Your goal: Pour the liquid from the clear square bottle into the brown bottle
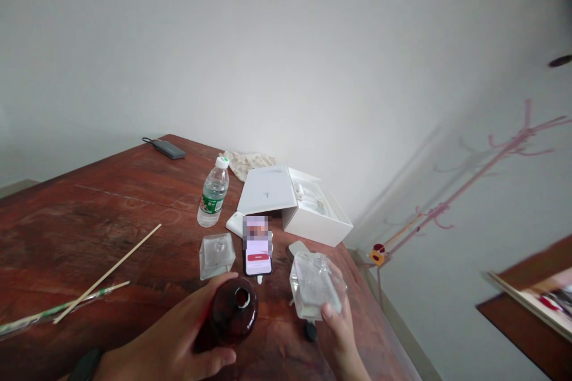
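Observation:
My left hand (174, 342) is wrapped round a dark brown glass bottle (233, 309) with an open mouth, held over the near part of the wooden table (89, 220). My right hand (342, 333) grips a clear square glass bottle (315, 286) just to the right of it. A small black cap (310, 331) lies on the table between the two hands. A second clear square bottle (217, 255) stands behind the brown one. A lit phone (258, 250) lies beside it.
A plastic water bottle (213, 192) and an open white box (297, 202) stand farther back, with a cloth (250, 162) and a grey power bank (168, 149) beyond. Thin sticks (107, 274) lie at the left. The table's right edge drops off near a pink coat stand (482, 172).

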`<state>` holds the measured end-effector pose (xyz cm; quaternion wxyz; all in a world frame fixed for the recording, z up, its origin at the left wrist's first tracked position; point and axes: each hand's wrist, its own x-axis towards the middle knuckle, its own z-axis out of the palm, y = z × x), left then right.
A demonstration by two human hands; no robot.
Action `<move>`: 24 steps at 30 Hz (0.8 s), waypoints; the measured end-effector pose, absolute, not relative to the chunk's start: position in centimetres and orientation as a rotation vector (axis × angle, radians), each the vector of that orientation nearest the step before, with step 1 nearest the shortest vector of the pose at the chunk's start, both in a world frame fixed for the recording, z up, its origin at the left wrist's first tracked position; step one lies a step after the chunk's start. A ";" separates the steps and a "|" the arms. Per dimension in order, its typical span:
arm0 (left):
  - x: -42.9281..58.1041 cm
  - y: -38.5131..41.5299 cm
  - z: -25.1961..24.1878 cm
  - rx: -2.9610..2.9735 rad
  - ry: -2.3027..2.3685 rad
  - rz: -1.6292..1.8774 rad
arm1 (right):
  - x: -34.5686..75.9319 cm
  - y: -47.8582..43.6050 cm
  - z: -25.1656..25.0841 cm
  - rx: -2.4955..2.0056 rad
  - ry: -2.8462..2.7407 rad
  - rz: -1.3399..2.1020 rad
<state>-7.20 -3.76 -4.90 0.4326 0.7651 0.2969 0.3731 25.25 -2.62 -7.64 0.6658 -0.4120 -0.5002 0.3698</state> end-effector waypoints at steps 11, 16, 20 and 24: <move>-7.4 -3.2 -5.5 1.938 0.811 0.868 | 27.4 -1.3 -10.5 -0.925 -1.138 0.798; -7.4 -3.3 -5.2 1.935 0.780 0.883 | 28.3 -1.0 -10.7 -0.948 -1.148 0.821; -7.4 -3.4 -5.2 1.935 0.775 0.869 | 28.3 -0.9 -10.5 -0.943 -1.144 0.831; -7.5 -3.4 -5.3 1.949 0.799 0.881 | 27.9 -0.9 -10.0 -0.943 -1.145 0.785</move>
